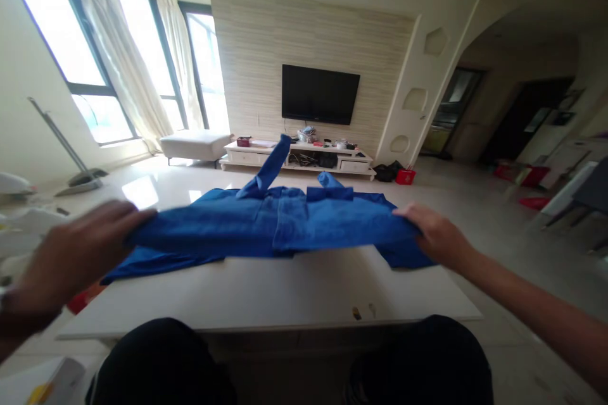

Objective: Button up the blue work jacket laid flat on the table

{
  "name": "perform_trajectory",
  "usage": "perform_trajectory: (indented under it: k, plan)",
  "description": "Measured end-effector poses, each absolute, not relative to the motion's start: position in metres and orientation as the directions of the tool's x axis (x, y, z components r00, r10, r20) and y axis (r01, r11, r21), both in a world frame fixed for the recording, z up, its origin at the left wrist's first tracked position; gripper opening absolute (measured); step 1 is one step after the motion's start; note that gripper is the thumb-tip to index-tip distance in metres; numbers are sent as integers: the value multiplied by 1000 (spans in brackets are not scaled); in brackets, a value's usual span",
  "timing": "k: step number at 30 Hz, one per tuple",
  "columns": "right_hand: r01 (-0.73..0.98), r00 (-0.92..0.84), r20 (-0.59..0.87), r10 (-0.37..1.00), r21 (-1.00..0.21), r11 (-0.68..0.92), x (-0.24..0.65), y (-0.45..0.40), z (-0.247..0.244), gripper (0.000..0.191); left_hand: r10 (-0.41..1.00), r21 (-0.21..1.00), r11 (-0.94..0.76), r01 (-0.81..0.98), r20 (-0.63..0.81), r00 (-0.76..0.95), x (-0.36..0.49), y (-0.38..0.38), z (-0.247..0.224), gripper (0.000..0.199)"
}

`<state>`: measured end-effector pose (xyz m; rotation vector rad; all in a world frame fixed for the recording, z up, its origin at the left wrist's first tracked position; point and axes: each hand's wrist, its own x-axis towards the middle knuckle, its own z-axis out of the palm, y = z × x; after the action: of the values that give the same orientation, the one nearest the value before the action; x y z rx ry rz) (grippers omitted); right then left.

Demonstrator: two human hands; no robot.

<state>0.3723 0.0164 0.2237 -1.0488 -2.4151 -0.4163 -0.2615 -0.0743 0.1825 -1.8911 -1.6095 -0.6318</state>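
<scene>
Nearest on my feed, below the grip, are two dark-clad knees [156,354] at the front edge of a white table [304,294]. A small dark-and-yellow item [356,313] lies on the tabletop, below the right end of the grip and close to that front edge.

I have both hands closed: my left hand [95,237], blurred, grips one end of a blue garment [228,224], and my right hand [434,228] pinches the other end. A band of the cloth is stretched between them, above the tabletop; the rest spreads behind the grip, over the table's far part, with one narrow piece sticking up left of centre.

Beyond the grip I see a low white cabinet [247,157] with assorted items on top, a pale bench [194,145] to its left and a red container [405,176] to its right. Farthest, a black television [319,95] hangs on the wall above the cabinet.
</scene>
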Motion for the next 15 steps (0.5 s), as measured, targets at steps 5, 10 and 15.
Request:
perform_trajectory:
  k: [5, 10, 15]
  plan:
    - [767, -623, 0, 782, -200, 610, 360, -47, 54, 61, 977, 69, -154, 986, 160, 141, -272, -120, 18, 56]
    - [798, -598, -179, 782, -224, 559, 346, -61, 15, 54, 980, 88, -198, 976, -7, 199, -230, -123, -6, 67]
    - [793, -605, -272, 749, -116, 598, 346, -56, 15, 39, 925, 123, -266, 956, -246, 289, -176, -124, -2, 75]
